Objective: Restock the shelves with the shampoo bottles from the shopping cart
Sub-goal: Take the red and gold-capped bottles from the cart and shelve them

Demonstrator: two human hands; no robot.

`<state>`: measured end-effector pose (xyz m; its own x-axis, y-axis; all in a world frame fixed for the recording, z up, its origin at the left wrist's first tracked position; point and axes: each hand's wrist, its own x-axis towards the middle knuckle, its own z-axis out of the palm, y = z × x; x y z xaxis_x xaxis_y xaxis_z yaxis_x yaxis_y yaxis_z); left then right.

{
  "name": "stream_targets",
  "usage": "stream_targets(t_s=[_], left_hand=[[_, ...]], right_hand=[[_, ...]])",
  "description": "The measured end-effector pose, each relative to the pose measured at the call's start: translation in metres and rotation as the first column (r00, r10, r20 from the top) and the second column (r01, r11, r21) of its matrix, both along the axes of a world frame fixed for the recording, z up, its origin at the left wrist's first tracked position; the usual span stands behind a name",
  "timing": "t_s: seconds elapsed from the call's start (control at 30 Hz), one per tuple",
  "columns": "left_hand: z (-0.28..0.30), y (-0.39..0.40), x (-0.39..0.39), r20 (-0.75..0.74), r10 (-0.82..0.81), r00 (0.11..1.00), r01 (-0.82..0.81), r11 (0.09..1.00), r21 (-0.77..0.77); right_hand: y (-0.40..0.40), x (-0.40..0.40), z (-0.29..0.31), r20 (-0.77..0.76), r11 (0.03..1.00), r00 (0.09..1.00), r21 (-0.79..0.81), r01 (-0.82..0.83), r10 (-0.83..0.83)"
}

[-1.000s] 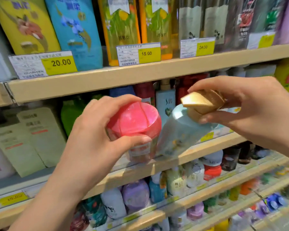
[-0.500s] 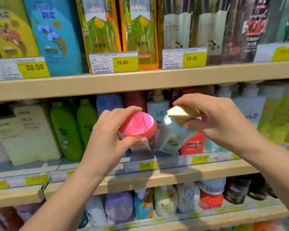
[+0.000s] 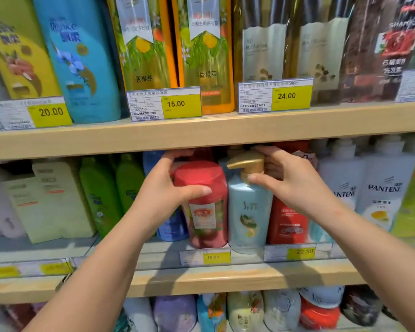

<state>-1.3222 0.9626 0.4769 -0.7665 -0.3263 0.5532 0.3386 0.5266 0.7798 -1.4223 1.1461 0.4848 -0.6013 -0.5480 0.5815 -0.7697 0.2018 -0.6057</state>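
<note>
Left hand [image 3: 163, 195] wraps cap end of red bottle [image 3: 205, 204]; right hand [image 3: 290, 185] pinches gold pump neck of pale blue bottle [image 3: 248, 212]. Top grips likely for clearance under upper shelf. Both upright at middle shelf [image 3: 201, 280] front edge, touching side by side, probably seated.

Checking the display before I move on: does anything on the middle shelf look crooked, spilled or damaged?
Nothing stands out. The red bottle and the pale blue pump bottle stand upright side by side at the shelf front, each held near its top by the left hand and right hand. No spill or damage shows.
</note>
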Motion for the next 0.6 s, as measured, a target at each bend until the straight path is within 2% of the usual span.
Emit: stream_targets(t_s=[0.1,0.23,0.33,0.4,0.47,0.6], left_hand=[[-0.001,-0.006,-0.013,0.014,-0.026,1.0,0.024,0.995,0.092],[-0.012,-0.007,-0.031,0.026,-0.07,0.997,0.062,0.968,0.245],[-0.027,-0.007,-0.041,0.08,-0.11,0.991,0.087,0.964,0.25],[-0.034,-0.011,-0.044,0.096,-0.128,0.987,0.1,0.961,0.259],[-0.041,-0.016,-0.045,0.137,-0.167,0.976,0.122,0.949,0.291],[-0.055,-0.019,-0.044,0.213,-0.128,0.969,0.062,0.954,0.292]], right_hand=[[-0.01,-0.009,-0.011,-0.113,0.984,0.986,0.117,0.136,-0.123],[-0.019,-0.01,-0.026,-0.202,0.937,0.962,0.259,0.233,-0.184],[-0.017,-0.013,-0.038,-0.438,0.814,0.872,0.413,0.409,-0.217],[-0.018,-0.011,-0.04,-0.539,0.746,0.805,0.425,0.513,-0.247],[-0.021,-0.01,-0.038,-0.586,0.717,0.765,0.41,0.564,-0.267],[-0.023,-0.01,-0.037,-0.603,0.713,0.751,0.399,0.577,-0.27]])
